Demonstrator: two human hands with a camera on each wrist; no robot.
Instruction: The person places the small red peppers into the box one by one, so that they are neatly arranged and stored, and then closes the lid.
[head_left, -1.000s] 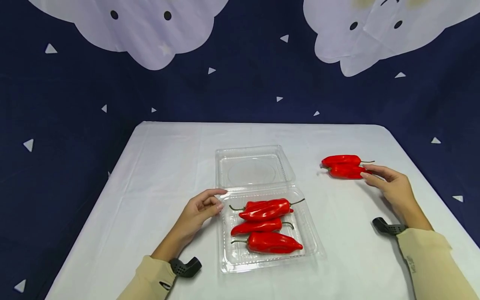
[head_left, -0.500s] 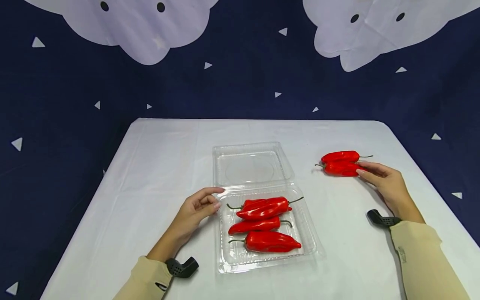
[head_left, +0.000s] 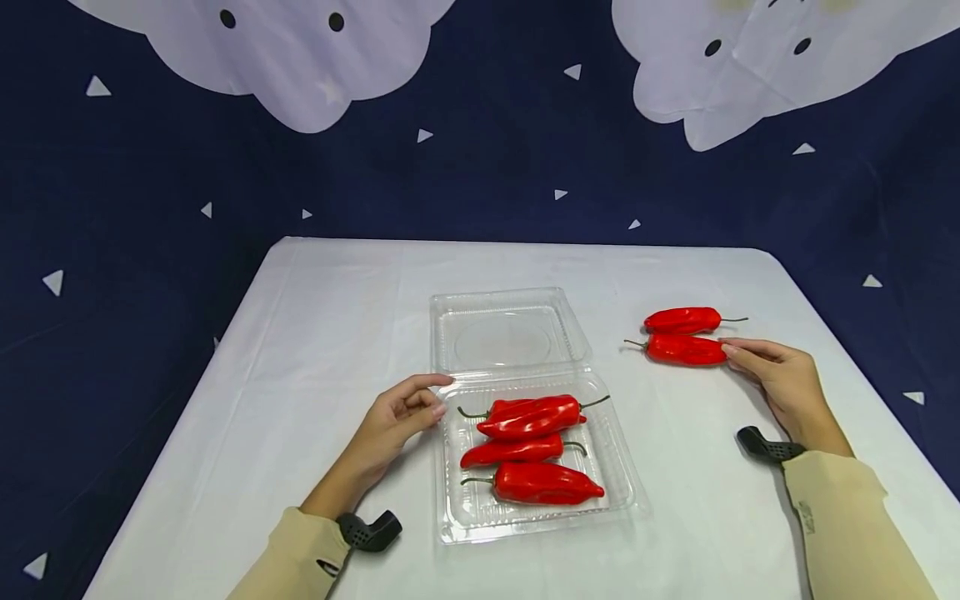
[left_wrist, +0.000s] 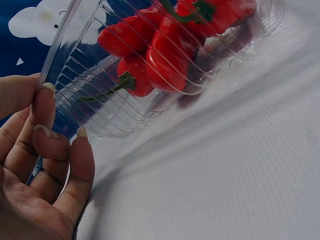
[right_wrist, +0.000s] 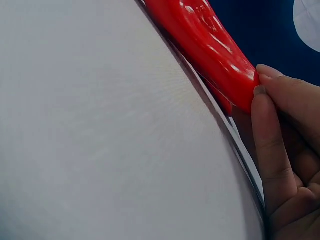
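My right hand [head_left: 783, 379] pinches the tip of a long red pepper [head_left: 684, 350] between thumb and fingers; its stem points left. In the right wrist view this pepper [right_wrist: 210, 47] slants upward from the fingertips, close over the white cloth. Just behind it lies another red pepper [head_left: 681, 320], stem to the right. A clear plastic clamshell box [head_left: 626, 479] sits opened flat, with several red peppers [head_left: 547, 484] lying crosswise in its base. At the box's left edge, near the hinge, my left hand [head_left: 393, 417] pinches the rim [left_wrist: 46, 70] between thumb and finger.
The box's clear lid [head_left: 502, 342] lies folded back behind the base. A white cloth [head_left: 337, 325] covers the table. Behind the far edge hangs a dark blue curtain [head_left: 480, 192] with clouds and triangles. Each wrist wears a black camera mount [head_left: 371, 532].
My right hand has drawn the front loose pepper slightly left and toward me, opening a gap from the one behind. The left hand and the box stay put.
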